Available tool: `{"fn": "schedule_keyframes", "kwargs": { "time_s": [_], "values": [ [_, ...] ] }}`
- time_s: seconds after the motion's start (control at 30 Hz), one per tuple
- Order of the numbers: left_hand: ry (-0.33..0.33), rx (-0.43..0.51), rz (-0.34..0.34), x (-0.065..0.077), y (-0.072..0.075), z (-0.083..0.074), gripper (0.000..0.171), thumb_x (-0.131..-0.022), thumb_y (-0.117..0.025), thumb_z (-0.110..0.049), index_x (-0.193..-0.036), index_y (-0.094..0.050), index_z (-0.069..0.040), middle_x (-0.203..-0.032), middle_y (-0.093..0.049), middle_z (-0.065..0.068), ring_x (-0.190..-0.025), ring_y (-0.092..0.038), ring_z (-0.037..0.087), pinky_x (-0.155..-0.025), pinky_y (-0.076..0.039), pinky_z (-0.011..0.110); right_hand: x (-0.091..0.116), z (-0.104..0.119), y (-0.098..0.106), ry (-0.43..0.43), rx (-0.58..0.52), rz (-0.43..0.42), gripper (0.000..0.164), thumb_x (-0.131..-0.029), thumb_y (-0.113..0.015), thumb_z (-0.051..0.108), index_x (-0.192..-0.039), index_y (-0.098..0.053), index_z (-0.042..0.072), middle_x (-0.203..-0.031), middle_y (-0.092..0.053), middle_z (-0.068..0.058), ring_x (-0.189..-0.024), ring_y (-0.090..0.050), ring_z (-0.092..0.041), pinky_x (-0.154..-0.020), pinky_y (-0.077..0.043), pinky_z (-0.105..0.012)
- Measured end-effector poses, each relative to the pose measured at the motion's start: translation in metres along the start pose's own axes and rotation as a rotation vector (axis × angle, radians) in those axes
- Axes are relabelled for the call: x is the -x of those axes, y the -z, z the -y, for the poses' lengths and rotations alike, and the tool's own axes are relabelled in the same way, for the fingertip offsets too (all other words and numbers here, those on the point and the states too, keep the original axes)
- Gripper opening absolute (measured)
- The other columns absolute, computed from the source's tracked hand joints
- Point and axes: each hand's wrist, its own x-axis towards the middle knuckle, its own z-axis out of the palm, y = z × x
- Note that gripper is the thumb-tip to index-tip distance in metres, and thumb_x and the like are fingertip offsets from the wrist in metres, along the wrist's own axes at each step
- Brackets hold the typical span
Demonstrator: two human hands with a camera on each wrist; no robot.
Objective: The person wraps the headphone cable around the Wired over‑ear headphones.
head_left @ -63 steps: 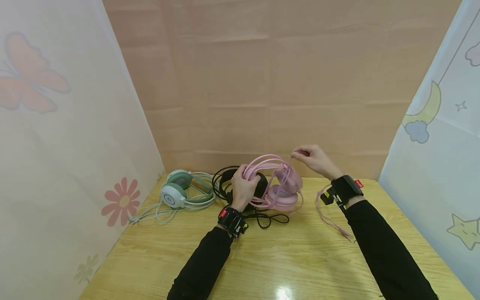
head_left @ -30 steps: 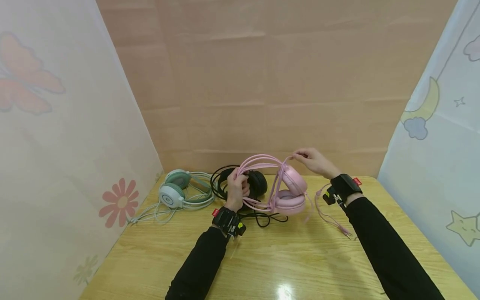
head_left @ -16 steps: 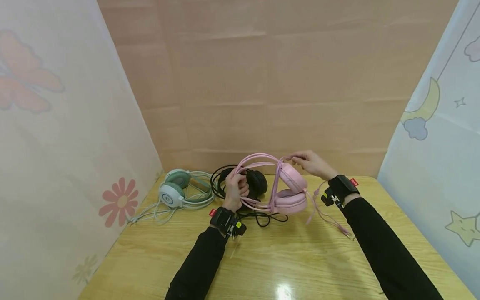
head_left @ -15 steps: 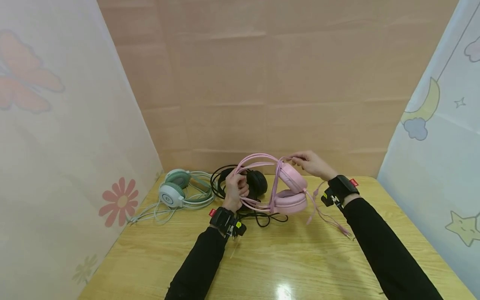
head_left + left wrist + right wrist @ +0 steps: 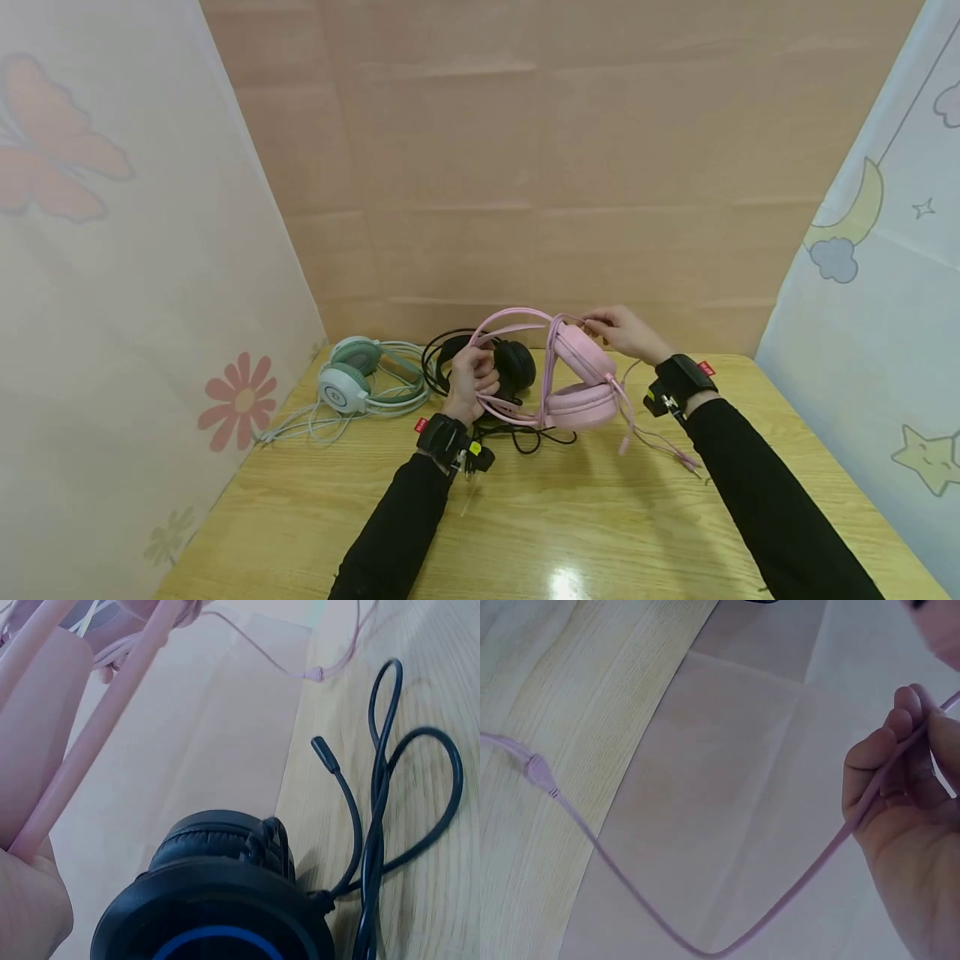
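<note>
Pink headphones (image 5: 581, 354) are held up off the table, tilted, with their ear cups to the right. My left hand (image 5: 471, 383) grips their headband at its left end. The pink cable (image 5: 810, 877) passes round the headband beside the upper ear cup. My right hand (image 5: 626, 332) pinches this cable between thumb and fingers, just above that cup; in the right wrist view the cable runs across the palm and hangs in a loop to a splitter (image 5: 540, 772). A short pink microphone boom (image 5: 624, 442) hangs below the cups. Black headphones (image 5: 217, 892) lie behind my left hand, partly hidden.
White and green headphones (image 5: 345, 387) lie at the left of the wooden table (image 5: 525, 533), their pale cable spread towards the left edge. A black cable (image 5: 379, 802) lies looped under the pink headphones. Brown paper (image 5: 525, 167) covers the back wall; patterned sheets stand on both sides.
The pink headphones have turned so their cups face the camera more, and the cable now lies round the headband. My right hand has come slightly down, close to the upper cup.
</note>
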Motion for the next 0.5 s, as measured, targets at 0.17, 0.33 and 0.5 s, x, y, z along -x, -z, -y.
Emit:
{"fn": "schedule_keyframes", "kwargs": {
  "time_s": [0.17, 0.33, 0.5],
  "values": [
    [0.063, 0.062, 0.009, 0.001, -0.003, -0.002, 0.01, -0.094, -0.035, -0.012, -0.091, -0.044, -0.013, -0.056, -0.013, -0.006, -0.037, -0.017, 0.003, -0.035, -0.023, 0.016, 0.002, -0.005, -0.002, 0.055, 0.022, -0.021, 0.026, -0.104, -0.049, 0.015, -0.116, -0.068, 0.001, -0.099, -0.068, -0.014, -0.083, -0.06, -0.016, -0.072, -0.049, -0.028],
    [0.124, 0.17, 0.008, 0.001, -0.005, -0.004, 0.012, -0.095, -0.031, -0.015, -0.088, -0.041, -0.016, -0.058, -0.011, -0.006, -0.04, -0.014, 0.003, -0.035, -0.025, 0.015, 0.006, -0.013, -0.005, 0.071, -0.005, -0.001, 0.024, -0.101, -0.053, 0.006, -0.117, -0.066, -0.005, -0.106, -0.07, -0.019, -0.089, -0.062, -0.009, -0.078, -0.049, -0.023],
    [0.164, 0.276, -0.006, 0.0, -0.008, -0.005, 0.017, -0.098, -0.031, -0.017, -0.084, -0.039, -0.016, -0.057, -0.013, -0.007, -0.038, -0.018, 0.003, -0.035, -0.029, 0.016, 0.011, -0.015, -0.009, 0.062, -0.051, 0.016, 0.014, -0.096, -0.058, 0.002, -0.101, -0.066, -0.008, -0.083, -0.065, -0.004, -0.073, -0.055, -0.006, -0.069, -0.046, -0.022]
  ]
}}
